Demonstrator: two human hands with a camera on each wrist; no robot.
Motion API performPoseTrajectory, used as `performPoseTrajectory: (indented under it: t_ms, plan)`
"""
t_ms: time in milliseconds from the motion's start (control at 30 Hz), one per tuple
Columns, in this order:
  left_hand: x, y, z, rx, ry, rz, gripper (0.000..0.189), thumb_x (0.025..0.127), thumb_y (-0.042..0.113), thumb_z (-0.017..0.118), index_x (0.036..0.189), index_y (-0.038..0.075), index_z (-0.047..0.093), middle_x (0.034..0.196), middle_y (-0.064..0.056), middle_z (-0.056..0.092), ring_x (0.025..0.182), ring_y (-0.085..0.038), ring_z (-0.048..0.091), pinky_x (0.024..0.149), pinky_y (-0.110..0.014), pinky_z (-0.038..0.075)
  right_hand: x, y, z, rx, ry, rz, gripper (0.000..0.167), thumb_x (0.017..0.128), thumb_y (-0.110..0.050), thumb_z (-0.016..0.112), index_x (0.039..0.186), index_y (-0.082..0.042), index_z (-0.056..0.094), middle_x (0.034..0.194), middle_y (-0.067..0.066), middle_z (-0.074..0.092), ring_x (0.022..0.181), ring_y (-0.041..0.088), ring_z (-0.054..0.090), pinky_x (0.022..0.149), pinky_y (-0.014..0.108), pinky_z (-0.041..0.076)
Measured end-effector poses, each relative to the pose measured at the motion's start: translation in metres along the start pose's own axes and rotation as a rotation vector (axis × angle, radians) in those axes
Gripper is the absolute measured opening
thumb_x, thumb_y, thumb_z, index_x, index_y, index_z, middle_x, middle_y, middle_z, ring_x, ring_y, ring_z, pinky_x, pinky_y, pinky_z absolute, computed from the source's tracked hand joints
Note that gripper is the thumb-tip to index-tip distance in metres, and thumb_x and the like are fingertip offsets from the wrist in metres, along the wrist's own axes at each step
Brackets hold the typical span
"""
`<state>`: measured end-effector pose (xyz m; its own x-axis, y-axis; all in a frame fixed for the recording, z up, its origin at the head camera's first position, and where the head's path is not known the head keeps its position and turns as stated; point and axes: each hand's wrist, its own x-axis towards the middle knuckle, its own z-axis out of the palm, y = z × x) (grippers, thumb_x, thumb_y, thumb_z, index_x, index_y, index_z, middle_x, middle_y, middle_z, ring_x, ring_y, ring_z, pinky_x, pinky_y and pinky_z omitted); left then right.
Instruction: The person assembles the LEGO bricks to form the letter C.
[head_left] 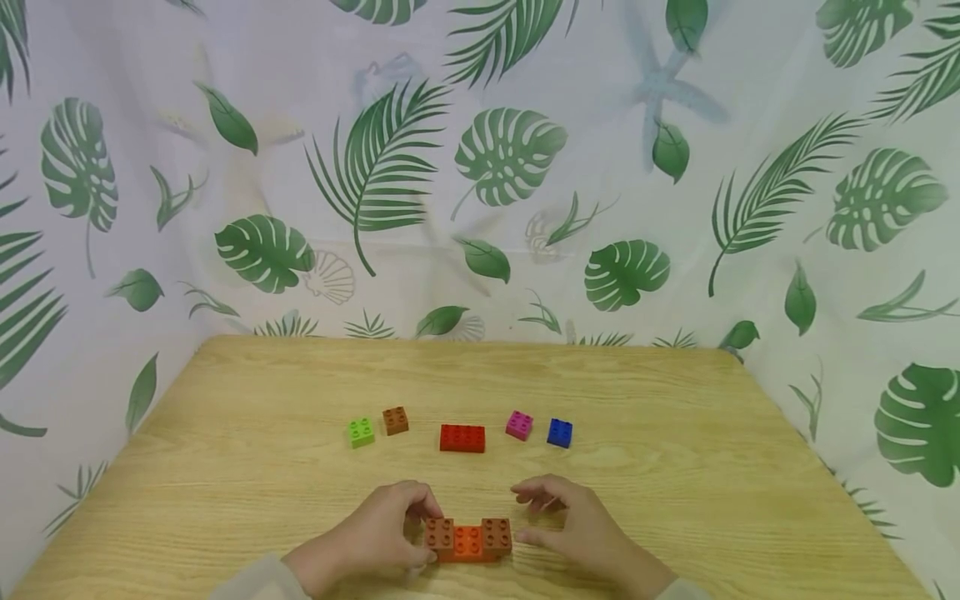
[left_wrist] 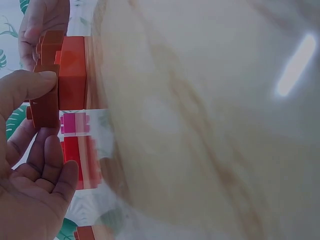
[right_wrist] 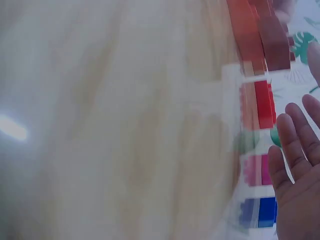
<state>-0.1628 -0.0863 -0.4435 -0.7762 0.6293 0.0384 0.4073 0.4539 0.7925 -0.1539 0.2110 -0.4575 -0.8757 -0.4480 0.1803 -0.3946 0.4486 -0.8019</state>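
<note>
An orange brick (head_left: 468,542) lies near the table's front edge, with a left brown brick (head_left: 439,532) and a right brown brick (head_left: 497,533) on its two ends. Orange studs show between them. My left hand (head_left: 378,531) pinches the left brown brick between thumb and fingers; in the left wrist view the thumb lies across that brown brick (left_wrist: 46,102). Just right of the assembly, my right hand (head_left: 577,527) has its fingers loosely bent and holds nothing. A small gap separates it from the right brown brick, also visible in the right wrist view.
Farther back on the wooden table (head_left: 660,400) is a loose row: a lime green brick (head_left: 361,432), a brown brick (head_left: 395,421), a longer red brick (head_left: 462,438), a pink brick (head_left: 519,425) and a blue brick (head_left: 559,432). A leaf-patterned cloth (head_left: 525,275) hangs behind.
</note>
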Motion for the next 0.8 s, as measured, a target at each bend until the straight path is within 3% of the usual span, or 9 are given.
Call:
performPoseTrajectory:
  t_ms: [200,467,800]
  plan:
    - [0.000,-0.002,-0.001,0.001,-0.003,0.005,0.027,0.074,0.016,0.080,0.094,0.019,0.062,0.094,0.013,0.057,0.089,-0.007,0.053,0.081,-0.028,0.047,0.005,0.012,-0.011,-0.051,0.131,-0.007,0.046,0.080,-0.027,0.077,0.120,-0.011,0.061,0.107,0.002,0.065,0.090,0.018,0.061,0.079,0.035,0.051]
    - [0.000,-0.002,-0.001,0.003,-0.007,0.006,0.028,0.074,0.016,0.081,0.094,0.019,0.062,0.094,0.014,0.057,0.089,-0.006,0.053,0.082,-0.028,0.047,0.018,0.029,-0.030,-0.244,0.309,-0.044,0.050,0.076,-0.014,0.081,0.121,-0.006,0.060,0.109,0.008,0.062,0.095,0.022,0.059,0.078,0.042,0.051]
    - [0.000,-0.003,-0.001,-0.006,-0.011,0.006,0.028,0.073,0.015,0.080,0.094,0.019,0.062,0.093,0.014,0.057,0.088,-0.006,0.053,0.082,-0.028,0.047,0.031,0.047,-0.047,-0.278,0.311,0.102,0.059,0.080,-0.023,0.078,0.130,-0.005,0.053,0.121,0.013,0.054,0.104,0.029,0.053,0.085,0.047,0.047]
